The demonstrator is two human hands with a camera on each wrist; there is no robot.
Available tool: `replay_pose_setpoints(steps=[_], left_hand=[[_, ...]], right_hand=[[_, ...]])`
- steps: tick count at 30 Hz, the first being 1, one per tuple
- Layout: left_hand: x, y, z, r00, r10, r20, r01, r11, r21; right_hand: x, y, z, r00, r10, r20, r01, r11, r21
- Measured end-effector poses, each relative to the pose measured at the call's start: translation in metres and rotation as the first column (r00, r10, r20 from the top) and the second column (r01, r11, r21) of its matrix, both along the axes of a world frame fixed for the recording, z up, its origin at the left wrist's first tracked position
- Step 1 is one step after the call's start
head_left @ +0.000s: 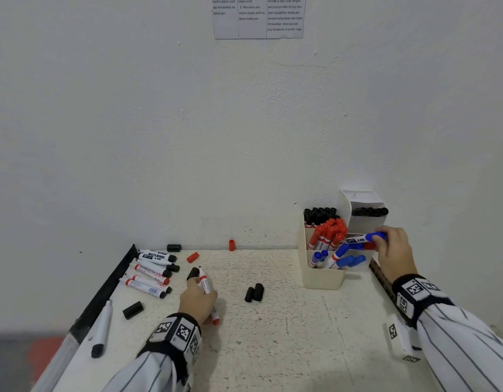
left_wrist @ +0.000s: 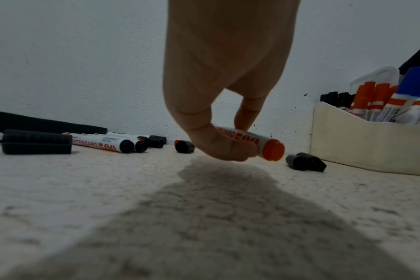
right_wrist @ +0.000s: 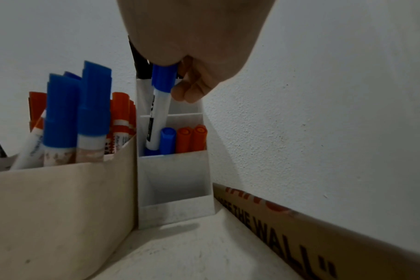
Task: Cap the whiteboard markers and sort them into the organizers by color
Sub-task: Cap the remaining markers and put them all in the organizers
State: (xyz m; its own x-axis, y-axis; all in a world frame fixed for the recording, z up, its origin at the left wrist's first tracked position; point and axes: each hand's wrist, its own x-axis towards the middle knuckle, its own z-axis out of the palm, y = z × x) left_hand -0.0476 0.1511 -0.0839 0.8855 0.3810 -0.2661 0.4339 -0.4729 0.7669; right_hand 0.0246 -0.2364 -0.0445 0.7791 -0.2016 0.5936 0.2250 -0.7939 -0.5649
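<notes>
My left hand (head_left: 198, 301) grips an uncapped red whiteboard marker (head_left: 206, 288) low over the table, tip pointing away; its red butt end (left_wrist: 273, 150) faces the left wrist camera. A black cap (head_left: 193, 273) sits at the tip of my index finger. My right hand (head_left: 393, 251) pinches a capped blue marker (head_left: 363, 238) by its cap, over the white organizer (head_left: 363, 199). In the right wrist view this blue marker (right_wrist: 160, 106) reaches down into the organizer's middle compartment (right_wrist: 175, 161), beside another blue and two red markers. The beige organizer (head_left: 321, 275) holds black, red and blue markers.
Several loose markers (head_left: 152, 270) lie at the table's left. Two black caps (head_left: 254, 292) lie mid-table, another (head_left: 133, 309) to the left. Red caps (head_left: 192, 257) (head_left: 231, 245) lie near the wall. A black marker (head_left: 101, 329) lies by the left edge. A cardboard strip (right_wrist: 324, 236) lines the right wall.
</notes>
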Motion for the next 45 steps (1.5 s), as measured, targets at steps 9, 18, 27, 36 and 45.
replay_pose_setpoints(steps=[9,18,27,36,45], left_hand=[[-0.001,-0.006,-0.001,1.0,-0.013,0.002,0.013,1.0,0.004],[-0.005,-0.005,0.007,1.0,-0.004,0.009,0.004,1.0,0.014],[-0.002,-0.005,0.005,1.0,-0.002,-0.001,0.002,1.0,0.002],[0.0,-0.004,0.001,1.0,-0.012,-0.009,0.012,1.0,0.002],[-0.001,-0.005,0.001,1.0,-0.006,-0.016,0.006,1.0,-0.007]], right_hand=[[-0.009,0.002,0.009,0.998,0.069,-0.005,-0.069,0.997,0.038],[0.004,0.005,-0.002,0.991,0.076,-0.107,-0.068,0.995,0.076],[0.018,-0.001,-0.015,0.968,0.145,-0.206,-0.138,0.989,0.044],[0.028,-0.005,-0.026,0.986,0.088,-0.144,-0.108,0.984,-0.14],[0.023,-0.005,-0.026,0.985,0.116,-0.125,-0.14,0.969,-0.204]])
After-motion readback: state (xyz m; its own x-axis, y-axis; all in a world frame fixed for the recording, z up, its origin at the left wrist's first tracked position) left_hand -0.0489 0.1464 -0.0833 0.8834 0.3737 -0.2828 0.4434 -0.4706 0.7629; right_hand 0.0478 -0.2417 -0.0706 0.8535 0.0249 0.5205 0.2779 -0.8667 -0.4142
